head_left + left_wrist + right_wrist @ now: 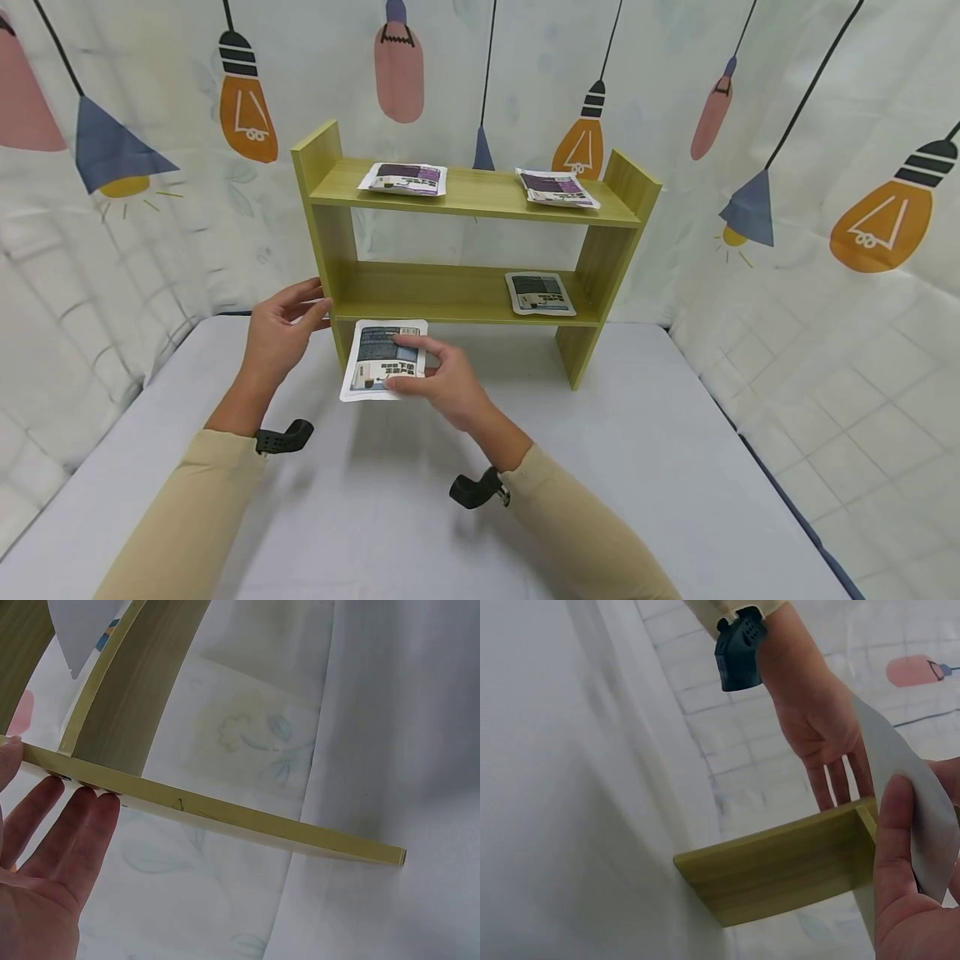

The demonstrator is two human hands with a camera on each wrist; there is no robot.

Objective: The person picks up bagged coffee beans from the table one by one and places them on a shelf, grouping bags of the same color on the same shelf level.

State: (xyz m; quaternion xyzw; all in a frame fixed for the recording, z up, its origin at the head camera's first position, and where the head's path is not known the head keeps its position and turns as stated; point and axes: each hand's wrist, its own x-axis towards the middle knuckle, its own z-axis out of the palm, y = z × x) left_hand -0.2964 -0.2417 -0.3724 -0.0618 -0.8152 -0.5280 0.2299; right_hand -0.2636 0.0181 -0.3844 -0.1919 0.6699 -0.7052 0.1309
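My right hand (pixel 442 375) pinches a white flat pouch (pixel 367 358) with a dark printed label, thumb on one face and fingers on the other. It is held in front of the left side of a yellow-green wooden shelf (pixel 427 292), just below the lower board. In the right wrist view the pouch (pixel 907 780) shows its plain pale side, slightly bent. My left hand (pixel 281 329) is at the shelf's left side panel. In the left wrist view its fairly straight fingers (pixel 67 832) touch the panel's outer face, and the thumb tip lies at the front edge.
Two purple-labelled pouches lie on the top board, one at left (pixel 405 179) and one at right (pixel 558 189). A dark-labelled pouch (pixel 540 294) lies at the right of the lower board. The shelf stands on a white-covered table (pixel 637 467), before a patterned curtain (pixel 465 75).
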